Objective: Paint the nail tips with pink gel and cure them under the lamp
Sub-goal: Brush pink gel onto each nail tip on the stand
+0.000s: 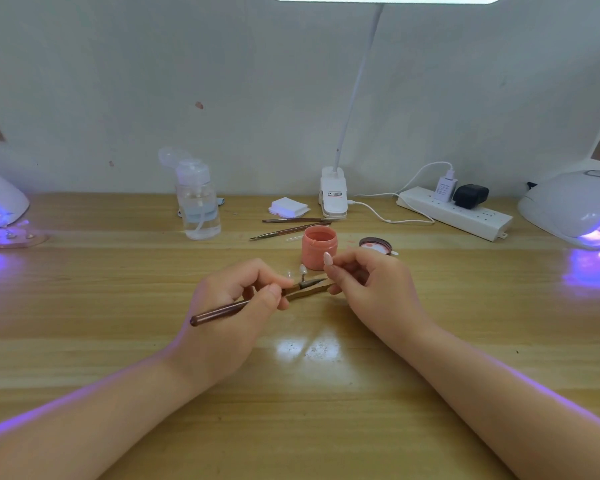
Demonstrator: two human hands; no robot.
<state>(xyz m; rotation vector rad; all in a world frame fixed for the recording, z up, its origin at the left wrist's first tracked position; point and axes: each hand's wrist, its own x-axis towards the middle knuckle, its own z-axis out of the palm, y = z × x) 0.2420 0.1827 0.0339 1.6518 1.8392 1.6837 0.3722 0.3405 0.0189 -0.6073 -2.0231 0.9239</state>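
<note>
My left hand [236, 296] grips a brown gel brush [219, 310] like a pen, its tip pointing right over a small wooden holder strip [307, 292]. A pale nail tip [303, 270] stands upright on that strip. My right hand [368, 285] pinches the strip's right end with curled fingers. The open pink gel jar [318, 247] stands just behind both hands, and its lid [374, 244] lies to the right of it. Two white curing lamps glow violet, one at the left edge [0, 202] and one at the right edge [575, 209].
A strip of nail tips [11, 237] lies at the left lamp's mouth. Behind the jar are two spare brushes [291, 226], a white pad [288, 206], a clear pump bottle [198, 206], a clip desk lamp [333, 197] and a power strip [454, 213] with cables.
</note>
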